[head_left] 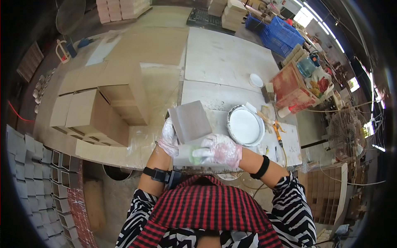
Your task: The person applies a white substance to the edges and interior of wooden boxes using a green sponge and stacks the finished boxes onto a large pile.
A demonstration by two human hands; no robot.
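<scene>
My left hand (168, 137), in a whitened, paint-smeared glove, is closed on the left side of a grey-brown box (192, 122), which is tilted above the table edge. In my gloved right hand (221, 149), just below the box, is a pale green pad (194, 154); its shape is blurred, and the fingers are closed round it. Right of the box stands a round tub of white paint (245, 125) with a smeared rim. A brush (257, 111) with a pale head rests across the tub's upper right edge.
Brown boxes (89, 109) stand stacked on the left of the table. An orange air gun (278, 132) with a hose lies at right, and a small white bowl (256, 80) is farther back. Beyond it is a red-stained crate (291, 84). Many grey boxes (35, 177) are piled at lower left.
</scene>
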